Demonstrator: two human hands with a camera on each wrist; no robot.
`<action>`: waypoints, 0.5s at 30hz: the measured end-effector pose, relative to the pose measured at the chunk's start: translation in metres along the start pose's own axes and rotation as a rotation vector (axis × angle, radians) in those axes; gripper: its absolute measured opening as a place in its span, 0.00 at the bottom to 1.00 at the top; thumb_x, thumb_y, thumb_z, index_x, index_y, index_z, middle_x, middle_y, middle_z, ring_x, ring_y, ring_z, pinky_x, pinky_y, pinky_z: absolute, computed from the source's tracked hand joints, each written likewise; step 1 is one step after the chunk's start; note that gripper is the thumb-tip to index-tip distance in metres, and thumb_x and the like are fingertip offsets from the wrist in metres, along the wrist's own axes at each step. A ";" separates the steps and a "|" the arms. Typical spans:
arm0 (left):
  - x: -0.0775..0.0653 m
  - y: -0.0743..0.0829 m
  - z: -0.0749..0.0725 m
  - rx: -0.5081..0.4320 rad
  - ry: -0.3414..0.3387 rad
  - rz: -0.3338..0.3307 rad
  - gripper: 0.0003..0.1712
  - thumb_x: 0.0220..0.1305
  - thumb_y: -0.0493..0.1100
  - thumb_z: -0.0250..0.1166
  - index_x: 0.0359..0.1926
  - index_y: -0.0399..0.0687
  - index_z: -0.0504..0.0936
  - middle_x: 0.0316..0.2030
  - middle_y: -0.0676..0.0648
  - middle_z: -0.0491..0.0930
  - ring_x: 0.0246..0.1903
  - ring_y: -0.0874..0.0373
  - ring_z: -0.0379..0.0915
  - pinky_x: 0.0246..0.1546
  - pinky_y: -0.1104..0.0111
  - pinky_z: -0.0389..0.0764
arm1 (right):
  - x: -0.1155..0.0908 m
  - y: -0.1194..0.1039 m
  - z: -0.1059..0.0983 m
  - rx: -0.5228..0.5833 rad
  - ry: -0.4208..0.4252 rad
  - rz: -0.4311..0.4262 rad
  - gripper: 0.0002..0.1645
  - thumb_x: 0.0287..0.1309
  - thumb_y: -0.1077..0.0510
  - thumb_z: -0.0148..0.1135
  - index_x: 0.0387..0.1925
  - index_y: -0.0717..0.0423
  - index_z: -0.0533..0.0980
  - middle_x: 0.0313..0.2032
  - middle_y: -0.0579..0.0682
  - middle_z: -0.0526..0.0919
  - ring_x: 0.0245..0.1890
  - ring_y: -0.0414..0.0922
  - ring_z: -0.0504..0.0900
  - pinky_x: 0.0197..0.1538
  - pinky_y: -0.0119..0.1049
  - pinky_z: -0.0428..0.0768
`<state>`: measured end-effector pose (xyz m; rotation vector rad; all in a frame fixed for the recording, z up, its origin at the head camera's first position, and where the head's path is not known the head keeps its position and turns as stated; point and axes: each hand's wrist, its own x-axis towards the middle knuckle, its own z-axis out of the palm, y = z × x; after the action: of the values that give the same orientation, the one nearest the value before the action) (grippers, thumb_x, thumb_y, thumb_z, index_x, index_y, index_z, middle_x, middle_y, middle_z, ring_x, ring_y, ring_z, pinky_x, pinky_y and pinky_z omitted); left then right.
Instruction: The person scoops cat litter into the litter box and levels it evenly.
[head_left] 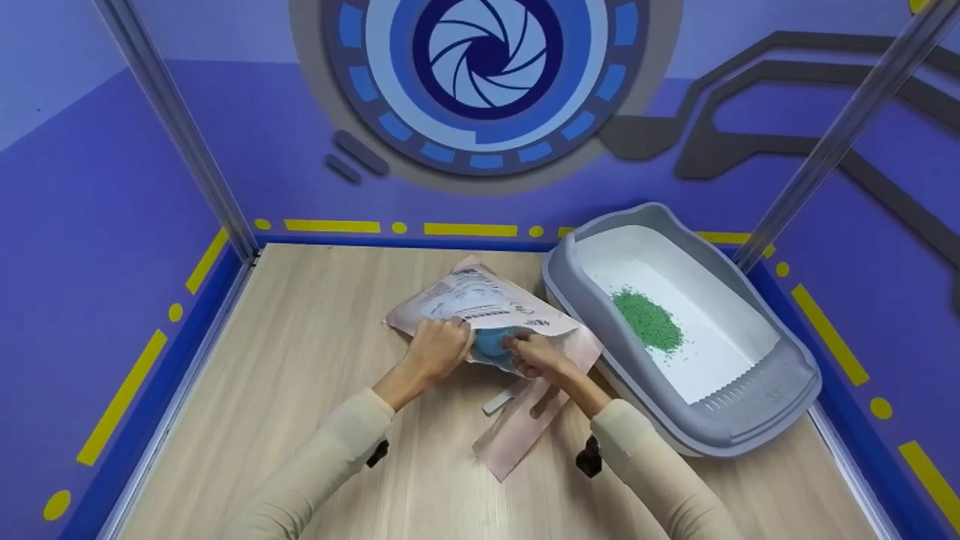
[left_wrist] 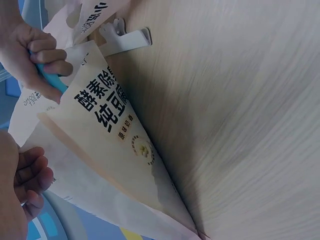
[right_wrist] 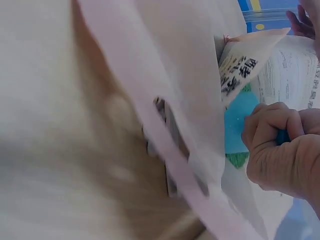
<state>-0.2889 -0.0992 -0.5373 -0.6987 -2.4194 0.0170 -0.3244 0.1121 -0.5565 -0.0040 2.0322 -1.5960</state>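
A pale pink bag [head_left: 491, 301] printed with dark characters lies on the table with its mouth facing me. My left hand [head_left: 436, 349] pinches the rim of that mouth on its left side. My right hand [head_left: 536, 354] curls round the handle of a blue scoop [right_wrist: 237, 122], whose blade sits inside the bag's mouth. Green granules [right_wrist: 237, 160] show beside the blade in the right wrist view. A white clip [left_wrist: 127, 41] lies on the table, partly covered by the bag's flap [head_left: 517, 439], which has a handle slot.
To the right stands a litter box [head_left: 566, 262] with a grey rim, close beside the bag. A heap of green granules [head_left: 646, 321] lies on its white floor. Printed blue-purple panels [head_left: 262, 135] wall in the wooden table [head_left: 315, 300] at back and sides.
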 end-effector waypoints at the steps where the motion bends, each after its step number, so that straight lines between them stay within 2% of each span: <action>1: 0.001 0.000 0.000 -0.001 0.000 0.003 0.18 0.68 0.45 0.64 0.21 0.45 0.78 0.20 0.47 0.82 0.16 0.52 0.77 0.15 0.62 0.73 | 0.002 -0.001 0.002 0.023 0.000 0.006 0.18 0.75 0.57 0.50 0.51 0.70 0.70 0.14 0.41 0.63 0.11 0.31 0.58 0.15 0.23 0.57; 5: 0.001 -0.001 0.000 0.004 0.000 0.015 0.18 0.68 0.45 0.63 0.21 0.45 0.78 0.20 0.47 0.82 0.16 0.51 0.77 0.16 0.61 0.73 | 0.009 -0.005 0.007 0.115 -0.001 0.025 0.09 0.74 0.60 0.48 0.39 0.63 0.68 0.13 0.41 0.63 0.10 0.30 0.57 0.15 0.23 0.55; 8: 0.000 -0.002 0.002 0.005 0.007 0.022 0.17 0.68 0.44 0.63 0.20 0.46 0.78 0.19 0.47 0.81 0.16 0.52 0.77 0.15 0.61 0.73 | 0.014 -0.008 0.010 0.178 -0.011 0.036 0.10 0.73 0.62 0.45 0.32 0.58 0.65 0.14 0.40 0.63 0.10 0.30 0.57 0.14 0.22 0.55; 12: -0.001 -0.005 0.005 -0.002 0.031 0.035 0.17 0.67 0.44 0.63 0.20 0.46 0.77 0.19 0.48 0.80 0.15 0.54 0.76 0.15 0.62 0.72 | 0.017 -0.006 0.012 0.276 -0.044 0.020 0.10 0.75 0.63 0.43 0.33 0.57 0.64 0.16 0.40 0.62 0.10 0.29 0.56 0.14 0.21 0.56; 13: -0.001 -0.006 0.005 -0.003 0.033 0.038 0.17 0.67 0.44 0.63 0.20 0.46 0.77 0.19 0.49 0.80 0.15 0.54 0.76 0.15 0.63 0.73 | 0.020 -0.003 0.011 0.319 -0.077 -0.006 0.12 0.77 0.63 0.40 0.33 0.56 0.65 0.16 0.40 0.61 0.10 0.29 0.56 0.15 0.21 0.55; 15: -0.002 -0.007 0.004 -0.008 0.038 0.046 0.17 0.67 0.44 0.63 0.20 0.46 0.77 0.19 0.49 0.80 0.15 0.54 0.76 0.15 0.63 0.73 | 0.028 0.005 0.012 0.379 -0.084 -0.037 0.13 0.79 0.62 0.38 0.34 0.54 0.65 0.18 0.40 0.60 0.11 0.28 0.55 0.16 0.20 0.54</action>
<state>-0.2933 -0.1060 -0.5410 -0.7517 -2.3681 0.0129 -0.3418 0.0935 -0.5740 0.0308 1.6489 -1.9464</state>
